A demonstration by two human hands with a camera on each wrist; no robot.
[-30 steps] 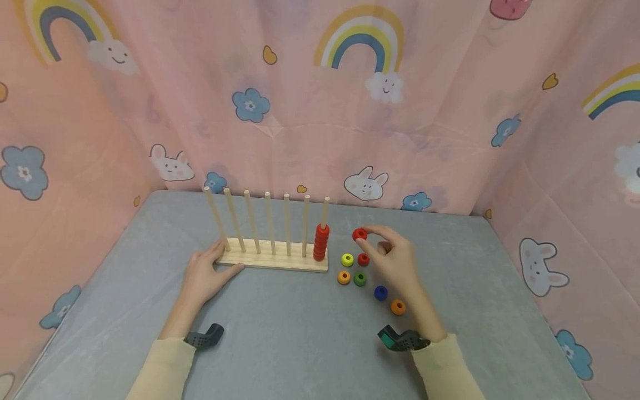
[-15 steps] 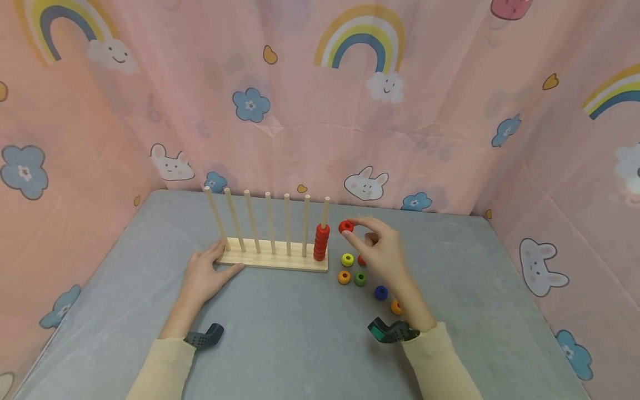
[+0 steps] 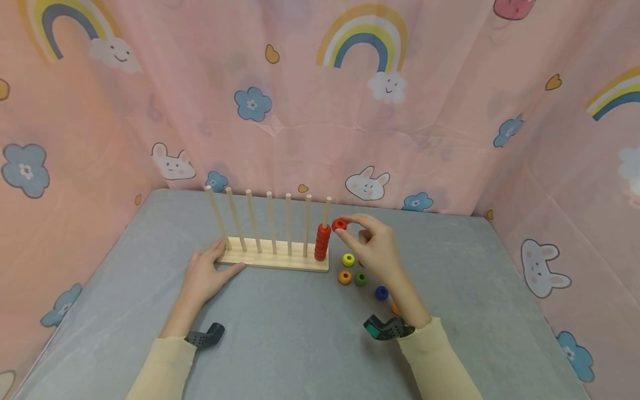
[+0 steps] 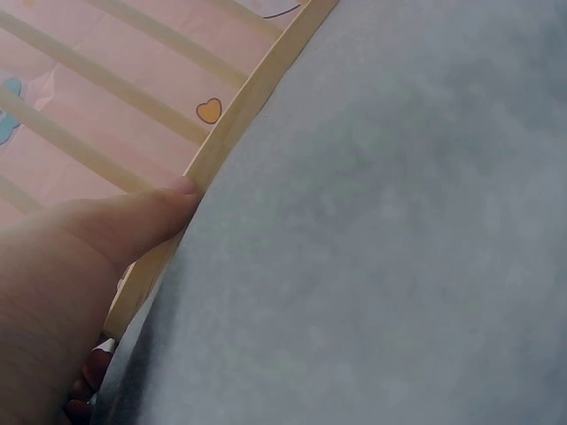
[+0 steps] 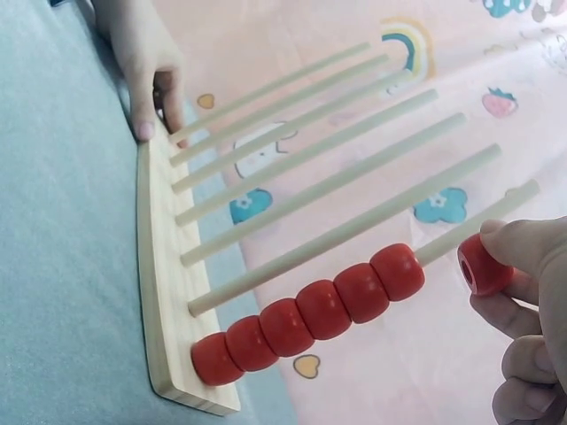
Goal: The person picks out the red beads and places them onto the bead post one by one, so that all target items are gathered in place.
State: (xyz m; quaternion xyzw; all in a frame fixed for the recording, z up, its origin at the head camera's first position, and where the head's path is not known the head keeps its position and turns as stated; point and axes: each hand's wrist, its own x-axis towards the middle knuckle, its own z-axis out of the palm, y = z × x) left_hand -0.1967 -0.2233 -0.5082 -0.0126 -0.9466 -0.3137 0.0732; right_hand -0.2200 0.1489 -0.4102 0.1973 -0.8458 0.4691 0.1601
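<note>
A wooden counting abacus (image 3: pixel 280 260) with several upright pegs stands on the grey cloth. Its rightmost peg carries a stack of red beads (image 3: pixel 322 243), and the top of that peg is bare. My left hand (image 3: pixel 201 273) grips the left end of the base, its thumb (image 4: pixel 142 221) along the front edge. Between thumb and fingertips, my right hand (image 3: pixel 378 247) pinches another red bead (image 3: pixel 339 225). In the right wrist view this held bead (image 5: pixel 483 264) is beside the upper part of the rightmost peg (image 5: pixel 483 217), its hole facing the stack.
Right of the base lie a yellow bead (image 3: pixel 348 260), an orange bead (image 3: pixel 345 277), a green bead (image 3: pixel 360 279) and a blue bead (image 3: pixel 381 293). My right hand and forearm mostly hide a red and another orange bead. A pink curtain (image 3: pixel 280 150) closes the back.
My right hand has carried the red bead left and slightly up, from over the loose beads to beside the rightmost peg. The left hand stays on the base.
</note>
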